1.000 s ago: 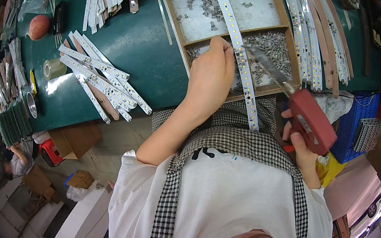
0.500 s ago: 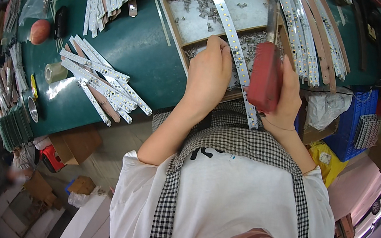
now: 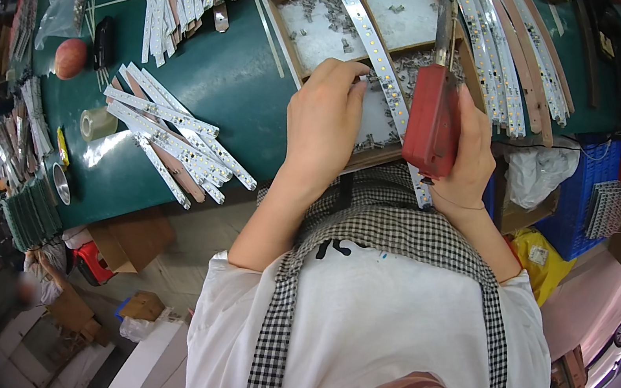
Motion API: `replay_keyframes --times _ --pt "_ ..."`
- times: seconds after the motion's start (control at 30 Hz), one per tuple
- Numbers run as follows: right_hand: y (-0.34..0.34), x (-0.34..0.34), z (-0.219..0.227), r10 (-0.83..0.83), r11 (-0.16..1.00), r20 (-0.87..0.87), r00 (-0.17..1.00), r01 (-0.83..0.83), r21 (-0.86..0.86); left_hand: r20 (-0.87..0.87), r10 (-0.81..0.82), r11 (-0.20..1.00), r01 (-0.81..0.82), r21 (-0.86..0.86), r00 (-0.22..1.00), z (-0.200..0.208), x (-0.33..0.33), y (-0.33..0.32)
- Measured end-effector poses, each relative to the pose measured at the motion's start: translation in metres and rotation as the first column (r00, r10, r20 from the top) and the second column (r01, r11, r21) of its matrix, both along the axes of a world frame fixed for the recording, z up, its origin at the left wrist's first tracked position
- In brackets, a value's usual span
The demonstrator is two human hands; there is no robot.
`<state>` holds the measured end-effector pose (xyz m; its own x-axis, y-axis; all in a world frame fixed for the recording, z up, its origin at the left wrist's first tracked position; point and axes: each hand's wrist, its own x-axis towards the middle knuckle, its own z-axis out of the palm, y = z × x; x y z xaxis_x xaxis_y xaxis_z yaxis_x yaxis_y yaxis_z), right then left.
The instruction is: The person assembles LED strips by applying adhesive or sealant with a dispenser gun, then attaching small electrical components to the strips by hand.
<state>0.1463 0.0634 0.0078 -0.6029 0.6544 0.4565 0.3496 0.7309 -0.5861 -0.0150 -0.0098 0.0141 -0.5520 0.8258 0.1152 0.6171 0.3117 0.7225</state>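
A long white LED strip board [image 3: 372, 40] lies slantwise across a shallow wooden tray [image 3: 279, 35], its near end reaching past the tray toward my apron. My right hand [image 3: 472, 149] is wrapped round a boxy red hand tool [image 3: 429, 127] with a metal shaft pointing away from me. The tool is beside the strip and covers part of it; my right fingers are partly hidden behind it. Over the tray's near compartment, left of the strip, my left hand [image 3: 325, 121] has its thumb and forefinger curled toward each other. Something tiny may be between them; it is too small to name.
Small metal pieces [image 3: 335, 19] lie scattered in the tray's compartments. LED boards [image 3: 176, 135] are piled at the left, with more boards [image 3: 496, 61] at the right. A tape roll [image 3: 98, 123], a red round fruit [image 3: 70, 59] and a blue crate [image 3: 583, 201] are around.
My left hand has drawn back leftward from the strip, and its thumb and forefinger now show more clearly. My right hand keeps the red tool in nearly the same place.
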Motion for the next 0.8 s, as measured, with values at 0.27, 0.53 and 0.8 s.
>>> replay_keyframes --times 0.27,0.53,0.8 --pt "-0.0004 0.0000 0.0020 0.004 1.000 0.005 1.000 -0.004 -0.004 -0.074 0.006 0.998 -0.011 -0.064 0.997 -0.0023 0.0008 0.0005" --pt "0.0010 0.0012 0.0010 0.016 1.000 0.005 1.000 -0.016 -0.001 -0.044 -0.014 0.999 0.012 -0.050 0.999 -0.0025 -0.0018 -0.0013" --pt "0.0014 0.0012 0.0008 0.017 1.000 0.000 1.000 -0.017 0.002 -0.074 0.008 0.993 -0.017 -0.113 0.997 -0.0037 0.0016 0.0004"
